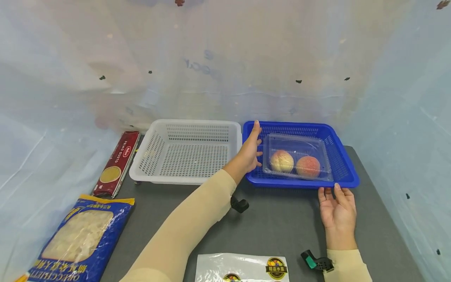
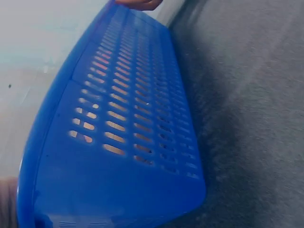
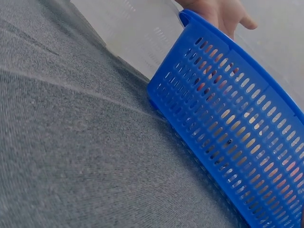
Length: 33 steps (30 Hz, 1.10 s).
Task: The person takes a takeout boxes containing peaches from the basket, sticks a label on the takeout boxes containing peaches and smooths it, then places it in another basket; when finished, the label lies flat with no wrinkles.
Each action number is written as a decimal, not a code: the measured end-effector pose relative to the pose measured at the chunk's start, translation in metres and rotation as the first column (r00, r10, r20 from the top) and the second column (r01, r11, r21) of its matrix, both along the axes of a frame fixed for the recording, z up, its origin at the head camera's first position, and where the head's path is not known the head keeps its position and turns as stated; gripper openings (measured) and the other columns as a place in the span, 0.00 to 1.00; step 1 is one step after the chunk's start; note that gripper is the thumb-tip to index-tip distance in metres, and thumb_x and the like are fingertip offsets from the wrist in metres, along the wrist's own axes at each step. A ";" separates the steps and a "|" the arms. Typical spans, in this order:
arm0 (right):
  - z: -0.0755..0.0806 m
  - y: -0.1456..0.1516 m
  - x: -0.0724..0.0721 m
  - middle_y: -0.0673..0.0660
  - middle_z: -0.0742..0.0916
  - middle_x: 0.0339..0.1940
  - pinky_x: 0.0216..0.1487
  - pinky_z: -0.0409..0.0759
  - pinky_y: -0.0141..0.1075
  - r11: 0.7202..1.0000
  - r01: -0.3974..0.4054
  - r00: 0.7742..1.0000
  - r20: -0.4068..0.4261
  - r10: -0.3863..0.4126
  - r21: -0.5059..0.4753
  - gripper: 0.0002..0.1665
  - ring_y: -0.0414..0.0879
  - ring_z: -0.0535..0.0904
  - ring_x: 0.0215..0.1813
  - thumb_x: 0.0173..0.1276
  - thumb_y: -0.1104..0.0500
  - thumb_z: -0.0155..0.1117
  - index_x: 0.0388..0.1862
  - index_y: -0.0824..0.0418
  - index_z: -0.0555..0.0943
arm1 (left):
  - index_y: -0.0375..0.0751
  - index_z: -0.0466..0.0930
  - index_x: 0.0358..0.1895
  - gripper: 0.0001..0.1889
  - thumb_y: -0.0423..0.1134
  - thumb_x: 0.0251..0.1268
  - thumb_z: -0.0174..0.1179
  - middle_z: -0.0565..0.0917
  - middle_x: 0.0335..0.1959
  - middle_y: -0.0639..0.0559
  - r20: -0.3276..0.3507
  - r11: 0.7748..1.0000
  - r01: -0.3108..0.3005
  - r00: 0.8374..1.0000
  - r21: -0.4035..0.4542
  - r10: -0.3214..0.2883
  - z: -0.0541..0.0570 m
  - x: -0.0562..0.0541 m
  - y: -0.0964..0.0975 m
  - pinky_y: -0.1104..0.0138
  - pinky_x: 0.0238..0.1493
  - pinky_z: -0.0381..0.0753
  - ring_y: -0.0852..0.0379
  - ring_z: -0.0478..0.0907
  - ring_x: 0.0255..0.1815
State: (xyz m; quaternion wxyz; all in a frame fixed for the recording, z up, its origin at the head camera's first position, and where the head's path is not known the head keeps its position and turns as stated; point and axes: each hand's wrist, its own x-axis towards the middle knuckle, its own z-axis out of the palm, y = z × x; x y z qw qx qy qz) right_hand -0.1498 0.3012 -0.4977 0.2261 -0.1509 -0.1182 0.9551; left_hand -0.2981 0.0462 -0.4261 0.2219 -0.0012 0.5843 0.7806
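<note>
The blue basket [image 1: 343, 168] sits between the two hands, just right of the left hand [image 1: 246, 154] and just past the fingers of the right hand [image 1: 339, 213]. The left hand is spread wide, with its thumb sticking up and its fingers over the basket's near end; it touches the basket but does not squeeze it. The right hand is bent at the front edge and pinches the rim, palm up.

In the basket, to the right of the left hand, is a clear box [image 1: 296, 141] with a pale peach [image 1: 282, 161] and a redder peach [image 1: 308, 167] inside. Only the head view shows them whole. The right wrist view shows just bits of pink and yellow through the slots, but it does show the left palm up over the far corner. The left wrist view shows the basket's long outside wall.

Left of the left hand is a white basket [image 1: 192, 180]. Farther left are a red pack [image 1: 118, 164] and a blue and yellow bag [image 1: 79, 235]. A shiny white bag [image 1: 216, 264] lies left of the right hand, nearer the person, on the gray table [image 1: 275, 227].
</note>
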 end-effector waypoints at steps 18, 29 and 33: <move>-0.006 0.002 -0.001 0.64 0.80 0.45 0.40 0.88 0.48 0.998 0.001 1.000 -0.016 0.000 0.060 0.13 0.57 0.81 0.39 0.78 0.78 0.61 0.49 0.65 0.72 | 0.60 0.39 0.92 0.58 0.83 0.69 0.51 0.43 0.88 0.29 0.182 0.996 0.083 0.980 -0.025 -0.078 -0.002 -0.012 0.012 0.21 0.71 0.51 0.19 0.44 0.84; -0.009 0.002 -0.001 0.64 0.81 0.45 0.39 0.88 0.48 0.998 -0.006 0.999 -0.035 0.008 0.065 0.12 0.57 0.81 0.39 0.79 0.78 0.60 0.50 0.65 0.71 | 0.47 0.47 0.91 0.59 0.79 0.70 0.57 0.56 0.85 0.29 0.203 0.997 0.054 0.978 -0.058 -0.041 -0.008 -0.011 0.024 0.20 0.65 0.63 0.16 0.57 0.78; -0.008 0.003 -0.001 0.64 0.81 0.45 0.39 0.89 0.48 0.998 -0.005 0.999 -0.040 0.008 0.063 0.11 0.57 0.82 0.38 0.79 0.78 0.59 0.50 0.66 0.71 | 0.49 0.34 0.92 0.67 0.75 0.65 0.68 0.64 0.80 0.26 0.204 0.994 0.055 0.978 -0.090 -0.035 -0.013 -0.009 0.030 0.22 0.58 0.72 0.14 0.66 0.71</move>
